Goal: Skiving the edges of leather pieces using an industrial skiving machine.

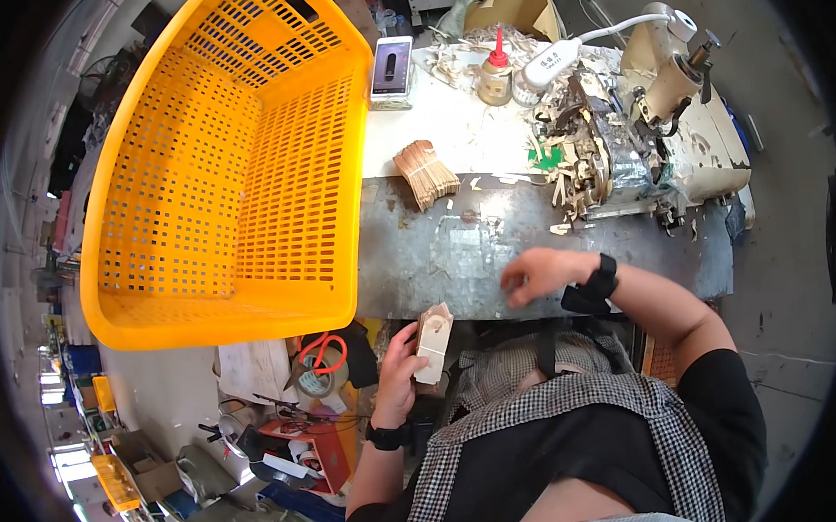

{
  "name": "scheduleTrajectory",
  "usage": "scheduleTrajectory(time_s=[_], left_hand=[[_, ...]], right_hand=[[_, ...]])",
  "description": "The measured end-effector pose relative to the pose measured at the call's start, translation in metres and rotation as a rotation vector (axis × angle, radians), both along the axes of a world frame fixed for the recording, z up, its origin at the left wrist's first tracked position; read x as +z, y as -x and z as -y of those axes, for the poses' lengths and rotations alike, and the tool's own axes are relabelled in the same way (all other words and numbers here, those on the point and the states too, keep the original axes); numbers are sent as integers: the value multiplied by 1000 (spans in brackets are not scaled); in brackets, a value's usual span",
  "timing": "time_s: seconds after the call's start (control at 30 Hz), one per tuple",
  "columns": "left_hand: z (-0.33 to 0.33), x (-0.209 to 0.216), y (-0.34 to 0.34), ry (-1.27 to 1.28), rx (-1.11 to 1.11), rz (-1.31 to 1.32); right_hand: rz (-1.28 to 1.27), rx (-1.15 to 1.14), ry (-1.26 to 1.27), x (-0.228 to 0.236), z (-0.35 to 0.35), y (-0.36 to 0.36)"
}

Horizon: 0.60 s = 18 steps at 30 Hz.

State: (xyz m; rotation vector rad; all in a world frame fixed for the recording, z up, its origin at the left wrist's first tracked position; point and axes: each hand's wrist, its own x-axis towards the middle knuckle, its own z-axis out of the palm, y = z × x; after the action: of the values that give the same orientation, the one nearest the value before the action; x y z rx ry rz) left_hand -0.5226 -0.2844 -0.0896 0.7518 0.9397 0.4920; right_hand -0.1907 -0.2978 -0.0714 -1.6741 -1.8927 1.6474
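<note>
The left hand (pixel 399 370) closes around a small stack of pale pieces (pixel 436 341), holding it upright at the near edge of the worktop (pixel 418 270), in front of the person's checked apron (pixel 570 398). The right hand (pixel 540 275) hovers over that edge with curled fingers; it is blurred, so I cannot tell whether it grips anything. Red-handled scissors (pixel 324 342) lie by a roll of tape (pixel 310 384) below a large yellow basket (pixel 218 332), which stands to the left. Farther back, a tied bundle (pixel 426 173) rests on the worktop, and scraps (pixel 576 159) litter the area beside a machine (pixel 674 91). Beyond are a phone (pixel 391 64) and a red-tipped bottle (pixel 495 82).
</note>
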Motion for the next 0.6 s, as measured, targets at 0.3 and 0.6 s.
scheduleTrajectory(time_s=[0.3,0.6], left_hand=[[-23,5,-38,138,-184,399],[-12,5,-99,234,-216,366]], right_hand=[[88,-413,-650,20,25,20],[271,-342,-775,31,57,63]])
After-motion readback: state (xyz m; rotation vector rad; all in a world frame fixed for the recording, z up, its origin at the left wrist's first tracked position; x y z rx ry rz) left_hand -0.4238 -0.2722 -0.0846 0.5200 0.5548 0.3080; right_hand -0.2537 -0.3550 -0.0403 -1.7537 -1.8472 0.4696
